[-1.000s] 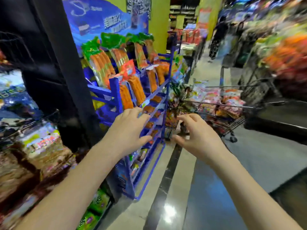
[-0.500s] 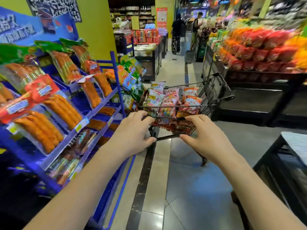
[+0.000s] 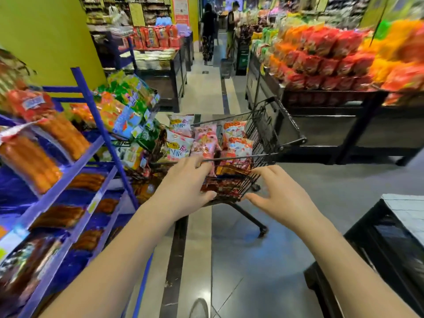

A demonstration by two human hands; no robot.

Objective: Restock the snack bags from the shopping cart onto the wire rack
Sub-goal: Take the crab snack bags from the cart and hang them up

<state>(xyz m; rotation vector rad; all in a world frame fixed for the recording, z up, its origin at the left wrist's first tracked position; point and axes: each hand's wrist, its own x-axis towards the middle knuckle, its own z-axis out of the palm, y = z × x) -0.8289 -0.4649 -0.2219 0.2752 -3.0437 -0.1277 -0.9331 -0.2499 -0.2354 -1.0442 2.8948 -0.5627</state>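
The shopping cart, a small dark wire one, stands on the tiled floor of a shop aisle, straight ahead of the person. It is loaded with snack bags in white, pink and red-orange packs, standing upright in rows inside the basket. The left hand reaches to the cart's near rim; its fingers lie straight and slightly spread over the top bar, thumb held out below, gripping nothing. Whether they touch the bar cannot be told. The right hand hovers at the cart's near right corner, fingers spread and loosely bent, empty. Just left of the cart is the wire rack, crowded with green, orange and blue bags. Nearer on the left, a blue shelf stand carries sausage packs. Across the aisle to the right, a dark display desk is piled with red and orange packets. Two people stand far down the aisle.
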